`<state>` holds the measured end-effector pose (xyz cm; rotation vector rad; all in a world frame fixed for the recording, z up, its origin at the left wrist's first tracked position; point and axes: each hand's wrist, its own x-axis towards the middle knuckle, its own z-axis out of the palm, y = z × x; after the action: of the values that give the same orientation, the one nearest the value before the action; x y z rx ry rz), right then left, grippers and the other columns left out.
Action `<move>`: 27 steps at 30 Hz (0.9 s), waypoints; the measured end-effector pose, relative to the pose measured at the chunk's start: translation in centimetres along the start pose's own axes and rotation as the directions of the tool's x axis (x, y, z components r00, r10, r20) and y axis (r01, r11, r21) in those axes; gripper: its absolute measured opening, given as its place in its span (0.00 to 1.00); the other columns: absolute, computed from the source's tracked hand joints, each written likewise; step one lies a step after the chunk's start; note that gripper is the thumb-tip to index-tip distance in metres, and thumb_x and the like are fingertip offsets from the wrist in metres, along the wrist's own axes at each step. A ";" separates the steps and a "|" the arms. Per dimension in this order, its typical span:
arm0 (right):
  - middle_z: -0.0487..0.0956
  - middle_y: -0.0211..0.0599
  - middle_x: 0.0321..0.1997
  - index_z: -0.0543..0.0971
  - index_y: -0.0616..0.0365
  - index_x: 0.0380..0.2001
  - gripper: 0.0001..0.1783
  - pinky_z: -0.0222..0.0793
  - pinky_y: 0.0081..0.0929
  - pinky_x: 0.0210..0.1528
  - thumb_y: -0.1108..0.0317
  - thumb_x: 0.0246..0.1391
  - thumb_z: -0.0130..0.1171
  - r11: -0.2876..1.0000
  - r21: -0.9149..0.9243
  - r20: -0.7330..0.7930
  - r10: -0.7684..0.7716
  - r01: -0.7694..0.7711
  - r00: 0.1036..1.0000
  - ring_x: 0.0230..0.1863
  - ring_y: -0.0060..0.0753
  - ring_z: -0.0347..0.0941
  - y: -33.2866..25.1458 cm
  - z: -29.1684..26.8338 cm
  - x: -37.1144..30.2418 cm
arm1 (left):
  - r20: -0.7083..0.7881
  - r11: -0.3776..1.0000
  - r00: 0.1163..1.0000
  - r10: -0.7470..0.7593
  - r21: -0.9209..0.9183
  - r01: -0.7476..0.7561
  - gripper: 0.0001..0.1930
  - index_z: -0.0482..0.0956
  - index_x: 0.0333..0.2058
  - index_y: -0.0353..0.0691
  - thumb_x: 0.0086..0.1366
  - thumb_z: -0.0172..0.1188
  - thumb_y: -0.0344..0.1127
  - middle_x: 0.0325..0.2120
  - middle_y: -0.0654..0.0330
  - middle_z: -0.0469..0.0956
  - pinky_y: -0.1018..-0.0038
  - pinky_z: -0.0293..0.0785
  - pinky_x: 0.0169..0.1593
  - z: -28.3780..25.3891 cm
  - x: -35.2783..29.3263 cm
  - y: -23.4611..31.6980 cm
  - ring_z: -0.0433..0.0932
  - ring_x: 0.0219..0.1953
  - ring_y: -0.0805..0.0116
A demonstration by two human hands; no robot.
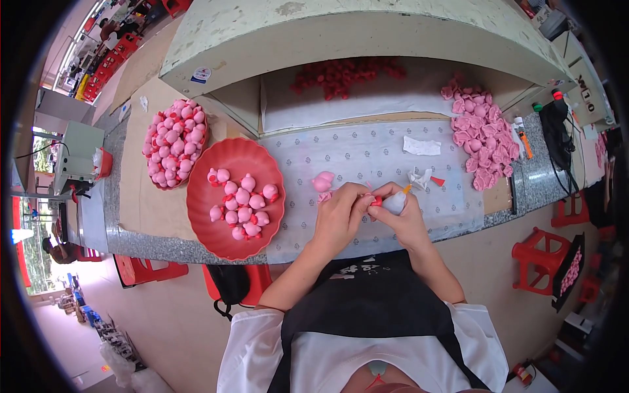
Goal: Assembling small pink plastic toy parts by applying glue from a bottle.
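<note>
My left hand (341, 219) is closed, its fingertips pinching a small red piece (376, 201). Against that piece my right thumb and fingertips also press. In the curl of my right hand (409, 226) lies a translucent squeeze bottle (396, 202) with a yellow-orange nozzle. Just beyond my left hand, a round pink piece (322, 181) rests on the printed paper sheet (393, 173). A crumpled white scrap (419, 179) and a red scrap (438, 181) sit beyond my right hand. What my fingers cover cannot be made out.
To the left stands a red bowl (200, 216) with several pink-and-red pieces; farther left, another container is heaped with pink-and-red pieces (173, 141). Pink pieces (481, 137) pile up at right near an orange-handled cutter (525, 144). Red pieces (341, 77) lie beneath a metal hood (367, 33).
</note>
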<state>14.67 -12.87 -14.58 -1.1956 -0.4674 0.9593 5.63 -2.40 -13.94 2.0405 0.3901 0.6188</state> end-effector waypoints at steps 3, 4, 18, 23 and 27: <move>0.71 0.28 0.24 0.70 0.62 0.25 0.06 0.61 0.13 0.27 0.76 0.41 0.55 0.997 -0.040 -0.013 -0.065 0.064 0.998 0.25 0.14 0.65 0.1 0.1 -0.2 | -0.003 0.999 0.999 -0.035 -0.016 0.035 0.02 0.68 0.27 0.33 0.55 0.49 0.26 0.17 0.58 0.71 0.82 0.64 0.23 -0.1 0.3 1.0 0.70 0.19 0.75; 0.71 0.29 0.24 0.69 0.62 0.25 0.06 0.61 0.13 0.27 0.76 0.40 0.55 0.998 -0.009 -0.020 -0.061 0.061 0.998 0.25 0.15 0.65 0.3 0.0 -0.3 | -0.002 0.999 0.999 -0.033 -0.018 0.033 0.02 0.68 0.27 0.33 0.55 0.49 0.26 0.17 0.58 0.71 0.82 0.64 0.23 0.0 0.3 0.9 0.70 0.19 0.75; 0.70 0.34 0.25 0.66 0.59 0.26 0.08 0.61 0.22 0.24 0.75 0.41 0.54 0.877 0.451 0.168 0.101 -0.168 0.981 0.24 0.24 0.66 -2.3 0.9 -1.4 | 0.077 0.702 0.965 0.252 -0.701 -0.128 0.18 0.72 0.38 0.36 0.46 0.60 0.33 0.42 0.47 0.68 0.63 0.56 0.50 -1.0 -0.1 -1.5 0.67 0.45 0.57; 0.67 0.34 0.28 0.64 0.61 0.35 0.17 0.62 0.21 0.25 0.70 0.40 0.53 0.841 0.490 0.179 0.161 -0.230 0.971 0.27 0.24 0.65 -1.9 1.8 -1.6 | 0.018 0.717 0.974 0.227 -0.680 -0.155 0.19 0.72 0.38 0.36 0.45 0.61 0.34 0.42 0.47 0.67 0.60 0.55 0.52 -1.0 -0.5 -1.4 0.66 0.47 0.55; 0.65 0.37 0.34 0.63 0.61 0.34 0.12 0.66 0.24 0.27 0.77 0.43 0.50 0.934 0.354 0.072 0.022 -0.046 0.997 0.28 0.27 0.67 -2.2 2.1 -1.7 | 0.035 0.301 0.995 -0.097 -0.952 0.063 0.21 0.67 0.43 0.39 0.48 0.59 0.36 0.43 0.48 0.66 0.60 0.57 0.51 -0.6 -1.0 0.1 0.66 0.46 0.54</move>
<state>13.00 -13.18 -11.59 -0.8481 -0.3089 1.0647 4.48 -2.49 -13.85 0.8002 0.0572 0.5963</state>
